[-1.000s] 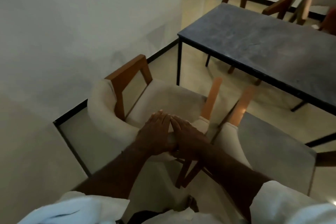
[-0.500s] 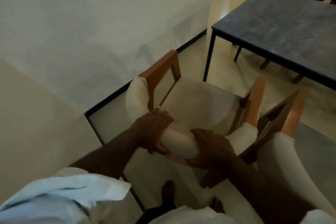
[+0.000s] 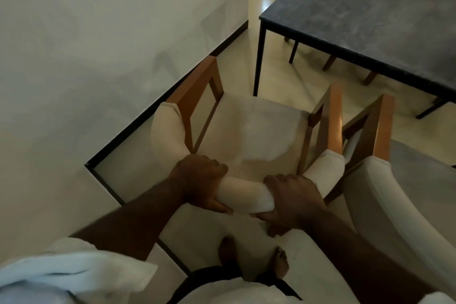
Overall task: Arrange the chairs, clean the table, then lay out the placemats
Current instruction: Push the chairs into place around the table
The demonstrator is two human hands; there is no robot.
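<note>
A chair (image 3: 249,131) with a cream padded backrest and brown wooden arms stands right below me, its seat facing the dark table (image 3: 370,12). My left hand (image 3: 199,185) grips the curved top of the backrest on its left part, fingers curled over the padding. My right hand (image 3: 293,197) grips the same backrest a little to the right, thumb under it. A second chair (image 3: 385,180) of the same kind stands close against the first on its right.
A white wall (image 3: 98,44) with a black skirting runs along the left, close to the chair's left arm. More chairs' wooden legs (image 3: 328,61) show under the table, and chair parts at the top right. My bare feet (image 3: 254,259) stand behind the chair.
My hands moved apart from the middle of the backrest and now wrap round its top. My view has tilted down and drawn closer over the chair.
</note>
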